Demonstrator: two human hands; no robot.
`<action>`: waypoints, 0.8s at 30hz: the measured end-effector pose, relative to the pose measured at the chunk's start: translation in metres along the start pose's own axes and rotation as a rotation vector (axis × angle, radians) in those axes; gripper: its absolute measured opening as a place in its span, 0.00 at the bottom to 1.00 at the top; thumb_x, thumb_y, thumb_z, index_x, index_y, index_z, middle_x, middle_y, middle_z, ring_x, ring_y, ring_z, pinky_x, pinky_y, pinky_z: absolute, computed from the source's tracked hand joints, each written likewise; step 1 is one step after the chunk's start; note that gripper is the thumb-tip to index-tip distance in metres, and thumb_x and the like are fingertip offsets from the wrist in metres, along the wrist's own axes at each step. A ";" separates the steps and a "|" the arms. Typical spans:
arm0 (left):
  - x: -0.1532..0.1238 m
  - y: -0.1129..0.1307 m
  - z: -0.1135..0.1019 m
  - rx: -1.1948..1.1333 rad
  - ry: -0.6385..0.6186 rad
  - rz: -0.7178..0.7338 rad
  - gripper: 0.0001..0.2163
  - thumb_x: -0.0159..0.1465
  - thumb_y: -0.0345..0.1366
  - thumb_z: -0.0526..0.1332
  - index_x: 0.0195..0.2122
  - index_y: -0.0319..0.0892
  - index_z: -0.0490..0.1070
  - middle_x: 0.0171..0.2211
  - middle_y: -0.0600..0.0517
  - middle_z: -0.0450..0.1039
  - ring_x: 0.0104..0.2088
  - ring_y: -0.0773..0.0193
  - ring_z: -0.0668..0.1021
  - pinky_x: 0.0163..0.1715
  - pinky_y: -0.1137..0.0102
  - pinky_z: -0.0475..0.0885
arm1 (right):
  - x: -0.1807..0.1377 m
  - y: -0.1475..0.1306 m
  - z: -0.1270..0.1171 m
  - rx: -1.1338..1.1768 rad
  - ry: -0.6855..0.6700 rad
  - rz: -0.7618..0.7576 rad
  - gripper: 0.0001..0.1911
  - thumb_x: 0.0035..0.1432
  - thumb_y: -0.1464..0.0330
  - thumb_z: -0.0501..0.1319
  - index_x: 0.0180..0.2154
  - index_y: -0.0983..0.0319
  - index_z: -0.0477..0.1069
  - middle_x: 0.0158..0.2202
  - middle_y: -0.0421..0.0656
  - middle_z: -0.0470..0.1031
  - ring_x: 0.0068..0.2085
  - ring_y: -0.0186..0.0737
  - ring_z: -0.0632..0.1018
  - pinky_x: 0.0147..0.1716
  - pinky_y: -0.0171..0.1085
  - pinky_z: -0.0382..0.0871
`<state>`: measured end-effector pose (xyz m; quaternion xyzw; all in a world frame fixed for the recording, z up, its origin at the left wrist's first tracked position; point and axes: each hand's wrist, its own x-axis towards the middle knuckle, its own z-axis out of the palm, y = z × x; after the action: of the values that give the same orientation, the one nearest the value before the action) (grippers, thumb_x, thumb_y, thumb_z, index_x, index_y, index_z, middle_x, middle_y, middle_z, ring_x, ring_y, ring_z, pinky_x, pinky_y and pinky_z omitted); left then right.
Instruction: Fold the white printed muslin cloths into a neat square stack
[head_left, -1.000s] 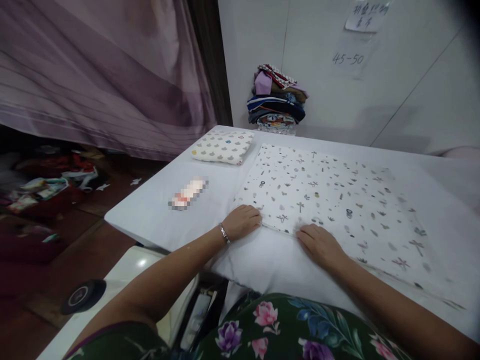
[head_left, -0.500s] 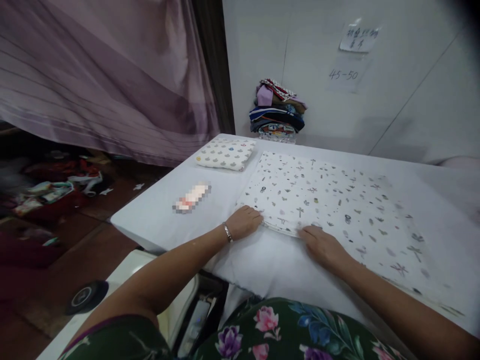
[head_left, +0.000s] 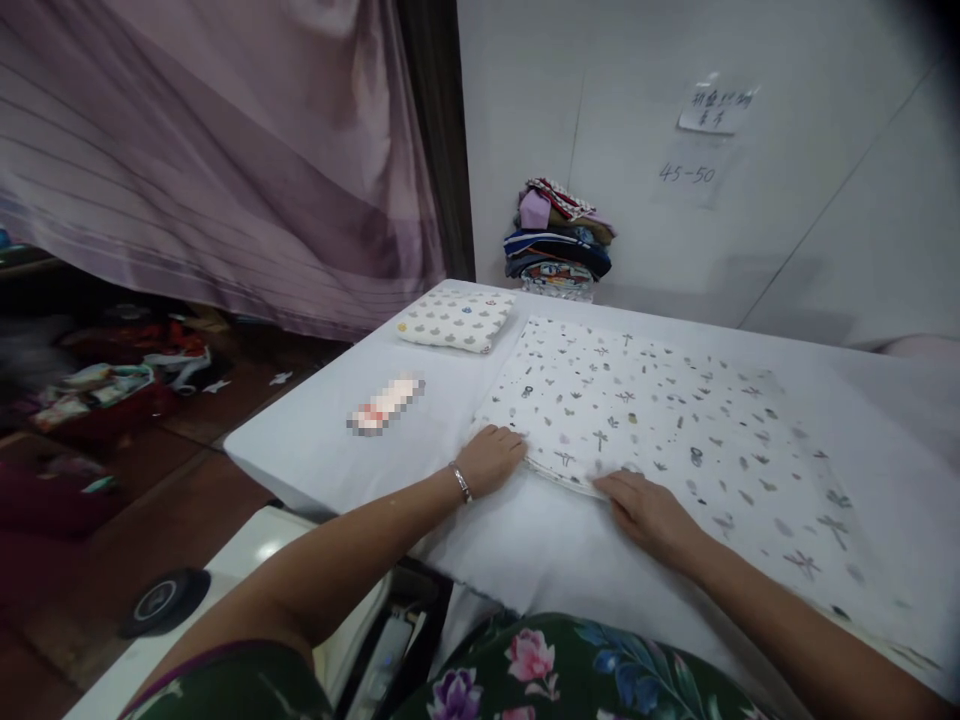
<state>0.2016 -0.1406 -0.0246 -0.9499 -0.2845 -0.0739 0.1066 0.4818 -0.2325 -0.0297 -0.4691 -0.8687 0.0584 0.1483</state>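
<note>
A white cloth with small dark prints (head_left: 660,420) lies spread flat on the white-covered table (head_left: 315,440). My left hand (head_left: 491,458), a bracelet at its wrist, rests on the cloth's near left corner with fingers curled round the edge. My right hand (head_left: 646,508) lies a little to the right on the same near edge, fingers bent and pinching the hem. Both forearms reach in from below.
A folded white cloth with grey shapes (head_left: 457,320) sits at the table's far left. A stack of folded coloured clothes (head_left: 559,240) stands against the wall. A small blurred red-and-white item (head_left: 384,404) lies left of the cloth. Purple curtain and floor clutter at left.
Both hands stay on the cloth's near edge, hardly shifting. The view has tilted slightly, so everything sits lower in the frame.
</note>
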 end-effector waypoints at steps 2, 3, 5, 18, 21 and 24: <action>0.007 -0.005 -0.005 0.028 0.033 -0.018 0.07 0.60 0.26 0.52 0.37 0.40 0.67 0.34 0.47 0.70 0.35 0.61 0.69 0.34 0.65 0.59 | 0.002 0.002 -0.008 -0.030 0.030 0.006 0.19 0.56 0.76 0.48 0.48 0.62 0.66 0.45 0.48 0.72 0.43 0.41 0.73 0.40 0.40 0.70; 0.011 -0.008 -0.009 0.043 0.066 -0.045 0.08 0.61 0.26 0.51 0.37 0.40 0.67 0.35 0.47 0.70 0.35 0.61 0.69 0.34 0.65 0.59 | 0.003 0.002 -0.013 -0.050 0.066 0.019 0.19 0.56 0.75 0.49 0.48 0.62 0.66 0.45 0.48 0.71 0.44 0.42 0.72 0.41 0.41 0.70; 0.016 -0.014 -0.016 0.064 0.125 -0.071 0.08 0.62 0.27 0.50 0.38 0.41 0.67 0.35 0.47 0.70 0.36 0.60 0.69 0.36 0.64 0.59 | 0.004 0.001 -0.021 -0.085 0.109 0.019 0.19 0.56 0.75 0.49 0.48 0.62 0.66 0.46 0.49 0.71 0.45 0.43 0.72 0.41 0.42 0.70; -0.017 -0.020 -0.009 0.017 0.015 -0.007 0.07 0.62 0.27 0.51 0.36 0.41 0.67 0.34 0.49 0.69 0.35 0.63 0.68 0.35 0.65 0.60 | 0.006 -0.014 0.001 0.011 -0.025 -0.073 0.21 0.54 0.78 0.49 0.48 0.61 0.67 0.43 0.47 0.72 0.41 0.40 0.73 0.38 0.38 0.71; -0.023 -0.021 -0.002 -0.019 0.040 -0.069 0.08 0.63 0.28 0.51 0.38 0.42 0.67 0.36 0.49 0.70 0.37 0.63 0.69 0.36 0.66 0.60 | 0.004 -0.014 0.005 0.015 -0.036 -0.067 0.21 0.55 0.77 0.49 0.50 0.61 0.65 0.44 0.47 0.71 0.43 0.40 0.73 0.39 0.38 0.70; -0.028 -0.025 0.003 -0.067 0.051 -0.149 0.08 0.61 0.27 0.52 0.37 0.42 0.68 0.36 0.50 0.71 0.39 0.63 0.70 0.38 0.66 0.61 | 0.002 -0.014 0.006 -0.022 -0.017 -0.085 0.20 0.55 0.76 0.49 0.49 0.60 0.66 0.44 0.48 0.72 0.42 0.41 0.73 0.38 0.38 0.71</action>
<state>0.1653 -0.1344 -0.0293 -0.9269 -0.3490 -0.1155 0.0762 0.4673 -0.2383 -0.0320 -0.4330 -0.8895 0.0468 0.1381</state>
